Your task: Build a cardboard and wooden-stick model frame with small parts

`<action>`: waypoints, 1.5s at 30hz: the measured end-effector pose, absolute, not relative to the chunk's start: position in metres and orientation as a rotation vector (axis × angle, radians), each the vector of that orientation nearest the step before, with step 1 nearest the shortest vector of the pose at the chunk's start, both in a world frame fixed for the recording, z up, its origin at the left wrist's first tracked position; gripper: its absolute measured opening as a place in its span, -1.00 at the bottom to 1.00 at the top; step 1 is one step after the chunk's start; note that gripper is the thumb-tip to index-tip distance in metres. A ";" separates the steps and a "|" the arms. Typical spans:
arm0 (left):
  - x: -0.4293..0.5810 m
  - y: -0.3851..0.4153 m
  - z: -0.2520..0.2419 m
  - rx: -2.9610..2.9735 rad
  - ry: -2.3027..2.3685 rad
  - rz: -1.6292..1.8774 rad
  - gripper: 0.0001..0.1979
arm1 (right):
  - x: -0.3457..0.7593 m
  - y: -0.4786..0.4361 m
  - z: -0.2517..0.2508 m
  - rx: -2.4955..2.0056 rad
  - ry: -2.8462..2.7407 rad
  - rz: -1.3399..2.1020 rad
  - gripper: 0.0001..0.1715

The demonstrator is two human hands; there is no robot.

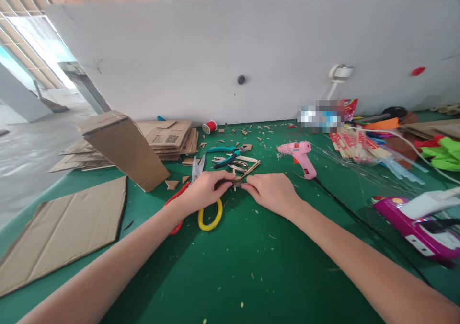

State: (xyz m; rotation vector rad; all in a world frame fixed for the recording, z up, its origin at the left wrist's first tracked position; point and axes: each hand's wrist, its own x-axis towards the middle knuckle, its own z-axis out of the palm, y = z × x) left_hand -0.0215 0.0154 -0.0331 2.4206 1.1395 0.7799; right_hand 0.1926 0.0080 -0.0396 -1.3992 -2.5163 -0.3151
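Both hands meet over the middle of the green table. My left hand [208, 189] pinches one side of a small brown piece with thin wooden sticks [237, 182]; its exact make is too small to tell. My right hand [271, 190] has its fingertips closed on the other side of that piece. Under my left wrist lie scissors [210, 217] with one red and one yellow handle, blades pointing away. Just beyond my fingers rest teal-handled pliers [226, 156] and a second, metallic tool, partly covered by them.
A pink glue gun [300, 156] lies to the right, its black cord running toward a purple power strip [413, 228]. On the left stand a cardboard box [125, 151], stacked cardboard [172, 139] and a flat sheet [68, 228]. A red thread spool [210, 127] sits near the wall.
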 end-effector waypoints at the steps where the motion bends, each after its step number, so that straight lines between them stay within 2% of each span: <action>1: -0.021 0.015 -0.033 2.420 1.133 0.784 -0.75 | 0.193 0.008 -0.039 -1.395 -2.530 -0.317 -0.57; 45: -0.022 0.018 -0.040 2.426 1.136 0.776 -0.75 | 0.189 0.007 -0.036 -1.400 -2.596 -0.344 -0.58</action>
